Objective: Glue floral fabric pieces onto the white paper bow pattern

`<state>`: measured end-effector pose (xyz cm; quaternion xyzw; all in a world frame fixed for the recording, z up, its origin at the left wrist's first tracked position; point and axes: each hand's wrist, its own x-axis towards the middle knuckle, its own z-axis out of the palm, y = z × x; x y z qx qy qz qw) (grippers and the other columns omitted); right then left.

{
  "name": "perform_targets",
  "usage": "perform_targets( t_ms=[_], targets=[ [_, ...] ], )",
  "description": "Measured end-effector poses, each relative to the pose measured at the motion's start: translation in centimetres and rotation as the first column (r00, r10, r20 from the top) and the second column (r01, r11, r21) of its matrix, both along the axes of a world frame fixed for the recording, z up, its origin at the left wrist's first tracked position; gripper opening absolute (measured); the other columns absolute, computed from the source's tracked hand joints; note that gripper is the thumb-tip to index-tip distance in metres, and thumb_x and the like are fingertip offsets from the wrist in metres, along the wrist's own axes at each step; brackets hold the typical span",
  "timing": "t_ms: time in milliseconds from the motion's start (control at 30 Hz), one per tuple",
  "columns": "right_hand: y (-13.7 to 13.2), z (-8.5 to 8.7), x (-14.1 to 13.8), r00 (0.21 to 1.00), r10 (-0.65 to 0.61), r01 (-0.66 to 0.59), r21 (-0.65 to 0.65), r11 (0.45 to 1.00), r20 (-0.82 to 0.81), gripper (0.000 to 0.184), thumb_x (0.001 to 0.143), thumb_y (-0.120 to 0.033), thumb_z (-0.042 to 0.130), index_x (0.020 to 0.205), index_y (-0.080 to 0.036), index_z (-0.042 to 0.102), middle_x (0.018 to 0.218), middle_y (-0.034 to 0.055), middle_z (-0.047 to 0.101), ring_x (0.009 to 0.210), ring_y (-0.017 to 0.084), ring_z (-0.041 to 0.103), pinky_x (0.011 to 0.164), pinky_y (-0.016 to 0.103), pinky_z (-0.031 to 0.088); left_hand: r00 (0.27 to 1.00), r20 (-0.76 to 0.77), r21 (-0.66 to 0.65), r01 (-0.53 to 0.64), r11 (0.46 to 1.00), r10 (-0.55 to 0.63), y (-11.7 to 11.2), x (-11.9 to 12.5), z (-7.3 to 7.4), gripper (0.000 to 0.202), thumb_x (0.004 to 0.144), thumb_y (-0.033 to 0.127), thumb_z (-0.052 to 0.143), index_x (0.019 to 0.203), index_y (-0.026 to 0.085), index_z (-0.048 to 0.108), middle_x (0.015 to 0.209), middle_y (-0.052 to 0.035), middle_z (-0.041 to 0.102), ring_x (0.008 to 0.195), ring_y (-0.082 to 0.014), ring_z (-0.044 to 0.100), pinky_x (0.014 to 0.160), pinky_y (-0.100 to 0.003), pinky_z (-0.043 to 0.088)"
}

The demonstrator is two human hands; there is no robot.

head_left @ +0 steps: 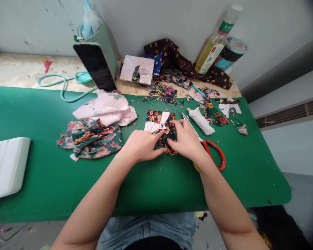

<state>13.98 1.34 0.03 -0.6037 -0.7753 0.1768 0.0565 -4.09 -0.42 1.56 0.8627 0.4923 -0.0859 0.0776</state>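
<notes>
A small square of dark floral fabric [160, 126] with a white printed paper piece on it lies on the green mat [54, 173] in the middle. My left hand [142, 146] presses on its near left part, fingers curled and pinching the cloth. My right hand [186, 140] rests on its right edge, fingers bent down onto the fabric. Red-handled scissors [214, 152] lie just right of my right hand, partly under my wrist.
A heap of pink and green floral cloth [96, 128] lies to the left. A white box [6, 166] sits at the left edge. A phone [95, 66] leans against a cup at the back, with fabric scraps [164, 92], a rolled white piece [202, 121] and bottles [216, 41].
</notes>
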Motion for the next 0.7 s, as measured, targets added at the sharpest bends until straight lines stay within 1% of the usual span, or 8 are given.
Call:
perform_targets(
  t_ms=[200, 333, 467, 700],
  targets=[
    [-0.17, -0.18, 0.01, 1.000, 0.004, -0.004, -0.057, 0.998, -0.002, 0.070, 0.078, -0.028, 0.057, 0.143, -0.010, 0.039, 0.145, 0.0224, 0.035, 0.131, 0.039, 0.048, 0.108, 0.050, 0.042, 1.000, 0.008, -0.003, -0.006, 1.000, 0.006, 0.00, 0.05, 0.07, 0.064, 0.088, 0.060, 0.048, 0.141, 0.022, 0.049, 0.091, -0.0131, 0.075, 0.082, -0.0349, 0.072, 0.064, -0.037, 0.049],
    [-0.22, 0.07, -0.03, 1.000, 0.013, -0.012, -0.086, 0.996, 0.013, 0.072, 0.079, -0.028, 0.058, 0.145, -0.011, 0.036, 0.149, 0.0229, 0.032, 0.133, 0.041, 0.046, 0.108, 0.051, 0.042, 1.000, 0.014, -0.008, -0.004, 1.000, 0.004, 0.00, 0.04, 0.04, 0.064, 0.089, 0.059, 0.048, 0.141, 0.022, 0.049, 0.091, -0.0130, 0.075, 0.082, -0.0348, 0.072, 0.064, -0.037, 0.049],
    [-0.26, 0.41, -0.06, 0.999, 0.020, -0.016, -0.110, 0.994, 0.031, 0.074, 0.079, -0.028, 0.059, 0.147, -0.010, 0.034, 0.152, 0.0243, 0.028, 0.139, 0.041, 0.039, 0.111, 0.051, 0.039, 1.000, 0.016, -0.010, -0.004, 1.000, 0.004, 0.01, -0.01, 0.07, 0.064, 0.088, 0.059, 0.048, 0.141, 0.022, 0.049, 0.092, -0.0131, 0.075, 0.082, -0.0350, 0.072, 0.065, -0.038, 0.050],
    [-0.35, 0.76, 0.01, 0.999, 0.032, -0.026, -0.158, 0.987, 0.034, 0.078, 0.079, -0.027, 0.059, 0.149, -0.010, 0.031, 0.156, 0.0243, 0.022, 0.144, 0.040, 0.032, 0.114, 0.049, 0.035, 1.000, 0.006, -0.015, -0.003, 1.000, 0.003, 0.04, 0.04, 0.10, 0.065, 0.089, 0.059, 0.046, 0.143, 0.022, 0.046, 0.092, -0.0137, 0.075, 0.083, -0.0350, 0.072, 0.065, -0.038, 0.050]
  ],
)
